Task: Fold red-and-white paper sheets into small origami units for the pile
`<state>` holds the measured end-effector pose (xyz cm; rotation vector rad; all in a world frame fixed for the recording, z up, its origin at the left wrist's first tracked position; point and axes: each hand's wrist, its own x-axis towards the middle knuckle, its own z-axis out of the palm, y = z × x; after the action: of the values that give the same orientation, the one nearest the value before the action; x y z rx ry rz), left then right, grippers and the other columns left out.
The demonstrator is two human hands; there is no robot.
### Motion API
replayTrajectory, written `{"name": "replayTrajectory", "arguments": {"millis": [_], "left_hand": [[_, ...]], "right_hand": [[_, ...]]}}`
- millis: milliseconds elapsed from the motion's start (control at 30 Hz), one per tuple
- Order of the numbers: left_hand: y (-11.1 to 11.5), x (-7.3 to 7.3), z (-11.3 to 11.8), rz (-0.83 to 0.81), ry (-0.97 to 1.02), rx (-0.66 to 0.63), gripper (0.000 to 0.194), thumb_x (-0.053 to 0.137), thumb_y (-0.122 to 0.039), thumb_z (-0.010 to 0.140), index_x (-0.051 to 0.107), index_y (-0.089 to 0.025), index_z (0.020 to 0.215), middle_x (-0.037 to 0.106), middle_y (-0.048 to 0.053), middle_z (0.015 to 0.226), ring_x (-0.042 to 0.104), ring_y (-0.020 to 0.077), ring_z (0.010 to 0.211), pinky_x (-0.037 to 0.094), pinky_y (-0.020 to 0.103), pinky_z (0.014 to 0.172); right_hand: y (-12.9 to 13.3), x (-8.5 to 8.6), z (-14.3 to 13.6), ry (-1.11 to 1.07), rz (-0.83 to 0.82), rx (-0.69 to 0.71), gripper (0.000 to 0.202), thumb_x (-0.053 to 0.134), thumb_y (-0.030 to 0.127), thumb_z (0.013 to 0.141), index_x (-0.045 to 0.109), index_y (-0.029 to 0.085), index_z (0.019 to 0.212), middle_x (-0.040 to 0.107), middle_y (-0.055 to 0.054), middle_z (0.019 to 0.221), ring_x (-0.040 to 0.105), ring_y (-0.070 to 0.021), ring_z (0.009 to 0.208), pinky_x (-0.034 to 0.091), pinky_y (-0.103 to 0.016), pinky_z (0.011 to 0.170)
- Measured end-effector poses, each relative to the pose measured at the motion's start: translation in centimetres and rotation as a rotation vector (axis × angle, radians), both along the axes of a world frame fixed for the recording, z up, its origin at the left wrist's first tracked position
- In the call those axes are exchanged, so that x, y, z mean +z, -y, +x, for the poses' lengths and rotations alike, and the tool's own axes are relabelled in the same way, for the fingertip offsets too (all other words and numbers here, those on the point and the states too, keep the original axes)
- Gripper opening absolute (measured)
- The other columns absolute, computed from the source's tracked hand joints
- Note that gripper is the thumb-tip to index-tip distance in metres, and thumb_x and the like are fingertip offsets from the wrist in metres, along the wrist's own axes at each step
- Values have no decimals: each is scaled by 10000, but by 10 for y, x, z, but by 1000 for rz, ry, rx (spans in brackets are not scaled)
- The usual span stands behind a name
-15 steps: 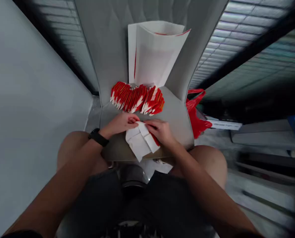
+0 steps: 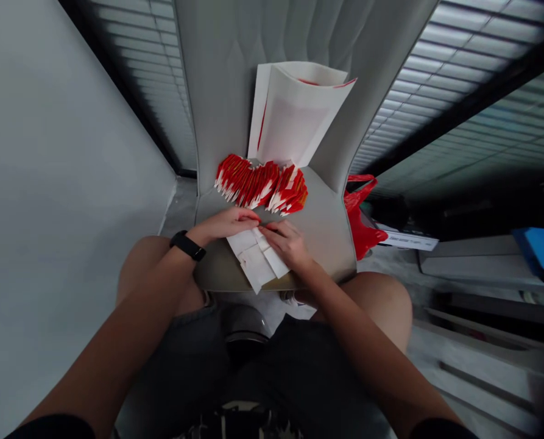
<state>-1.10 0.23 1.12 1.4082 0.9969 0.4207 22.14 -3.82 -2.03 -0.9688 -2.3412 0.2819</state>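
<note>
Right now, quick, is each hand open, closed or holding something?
Left hand: curled at the paper; can't tell if it's gripping.
Right hand: closed, holding the paper.

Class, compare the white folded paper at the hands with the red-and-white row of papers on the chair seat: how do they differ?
Colour: the folded paper shows mostly white; the row of papers shows mainly red with white edges.
Arrangement: the folded paper lies spread out; the row of papers is packed closely together.
Contact: the left hand and right hand touch the folded paper, but not the row of papers.
Shared: both are at the chair seat.
</note>
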Motion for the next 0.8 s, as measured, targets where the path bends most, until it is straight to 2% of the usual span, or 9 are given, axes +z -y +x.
{"name": "replayTrajectory", "arguments": {"millis": [200,333,433,533,633,733,800], "left_hand": [[-3,-4,1,-71,81,-8,224,672,-273,849,706,-166,1043,747,60,997,664,150,861,491,277,757],[-7,-9,2,-88,44,40,208,697,-274,830,728,-171,1008,752,54,972,664,152,846,491,274,746],[-8,-11,3,-117,26,60,243,721,-305,818,733,-178,1024,755,54,977,668,163,844,495,275,729],[-7,-10,3,-139,42,78,258,729,-307,817,727,-175,1039,754,57,985,671,163,847,502,281,737],[-5,-8,3,-146,73,70,265,728,-285,825,714,-176,1066,749,60,1005,670,158,867,506,287,761],[-5,-8,1,-158,107,45,291,728,-287,836,697,-186,1107,741,60,1026,668,154,879,505,282,757],[-6,-9,0,-170,111,34,304,726,-300,843,691,-190,1124,737,56,999,664,149,850,497,271,727]], "right_hand": [[-3,6,-2,-30,-70,9,286,504,310,1023,745,245,1164,717,-100,1060,625,-223,954,531,-396,869],[-1,11,-8,-195,-260,-19,296,539,407,998,770,229,1045,717,-92,1070,643,-222,969,516,-388,908],[-4,14,-11,-316,-486,-190,386,494,478,1002,764,206,957,719,-60,917,642,-189,827,506,-323,794],[-10,18,-9,-304,-696,-333,493,509,581,954,706,186,733,598,-5,637,518,-141,607,402,-271,590],[-16,21,-5,-275,-871,-279,540,560,635,892,597,186,596,469,31,545,382,-105,533,281,-255,509],[-17,23,-5,-296,-951,-188,477,586,602,877,625,185,649,512,31,598,398,-102,568,293,-246,527],[-17,23,-8,-318,-976,-180,418,600,567,869,668,183,719,557,25,644,425,-104,593,321,-241,544]]}}
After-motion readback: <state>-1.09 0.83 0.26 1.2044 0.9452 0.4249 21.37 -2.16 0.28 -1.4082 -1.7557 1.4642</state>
